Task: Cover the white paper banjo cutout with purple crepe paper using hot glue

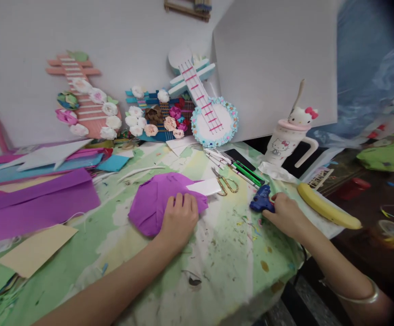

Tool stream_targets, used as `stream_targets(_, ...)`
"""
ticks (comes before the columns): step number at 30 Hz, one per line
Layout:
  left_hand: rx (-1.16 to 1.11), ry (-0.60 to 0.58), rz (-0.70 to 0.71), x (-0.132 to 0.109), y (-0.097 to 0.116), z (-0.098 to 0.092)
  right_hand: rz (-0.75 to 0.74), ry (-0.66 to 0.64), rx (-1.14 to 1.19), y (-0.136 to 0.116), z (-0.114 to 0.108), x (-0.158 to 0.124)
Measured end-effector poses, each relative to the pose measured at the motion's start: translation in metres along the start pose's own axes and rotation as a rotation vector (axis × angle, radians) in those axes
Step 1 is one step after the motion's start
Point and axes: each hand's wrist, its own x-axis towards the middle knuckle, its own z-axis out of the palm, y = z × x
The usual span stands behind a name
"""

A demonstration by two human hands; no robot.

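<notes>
arms (125,278) outstretched, left fingers (178,202) bent downward, right fingers (280,198) curled

L hand (180,215) on round purple paper shape (149,199) w/ white tab (205,186), R hand (288,213) touching dark blue plastic glue gun (261,199), gold-handled metal scissors (231,185) btwn shape & gun, yellow banana (328,207) nr R hand

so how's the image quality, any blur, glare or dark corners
All in the head view: soft, diffuse light; black upper right corner; pale sheen on the bluish plastic; slight blur around the bangle; left hand and purple-wrapped piece fairly clear.
</notes>
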Motion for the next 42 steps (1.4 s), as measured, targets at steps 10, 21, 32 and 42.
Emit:
stream_targets(10, -0.01, 0.108, 0.01, 0.005, -0.072, -0.041, -0.256, 0.409, -0.016, -0.052, -0.041, -0.015)
stream_targets(21, -0.093, 0.325, 0.028, 0.032, -0.123, -0.09, -0.646, 0.192, 0.807, -0.175, -0.066, 0.012)
stream_targets(32, -1.409, -0.073, -0.789, -0.028, -0.092, -0.039, -0.301, -0.395, 2.12, -0.22, -0.016, -0.019)
stream_targets(42, -2.086, 0.184, -1.041, -0.044, -0.066, -0.012, -0.36, -0.448, 1.817, -0.221, 0.005, -0.027)
